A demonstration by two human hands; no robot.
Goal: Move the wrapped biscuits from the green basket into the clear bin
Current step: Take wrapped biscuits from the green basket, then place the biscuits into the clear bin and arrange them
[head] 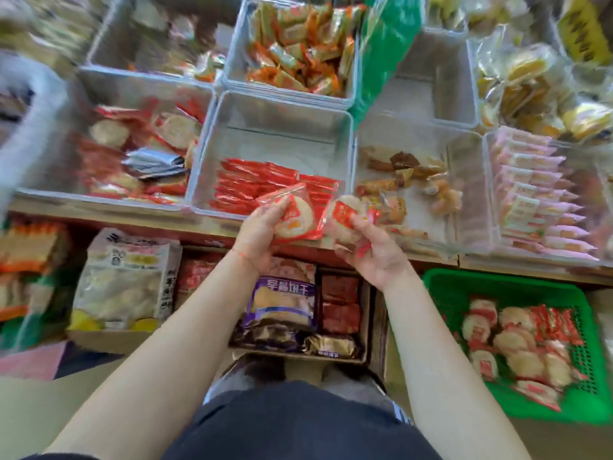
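My left hand (262, 232) grips a wrapped biscuit (297, 217), a round pale biscuit in a clear and red wrapper, at the front rim of the middle clear bin (282, 107). That bin holds a row of red packets along its near side. My right hand (371, 247) holds another wrapped biscuit (345, 217) just to the right, beside the first. The green basket (517, 287) sits low at the right with several wrapped biscuits (517, 340) inside.
Clear bins of other snacks surround the middle one: red-wrapped biscuits (132, 154) left, brown sweets (408, 180) right, pink packets (534, 190) far right, orange packets (298, 44) behind. Below the shelf edge stand cartons with bagged goods (282, 300).
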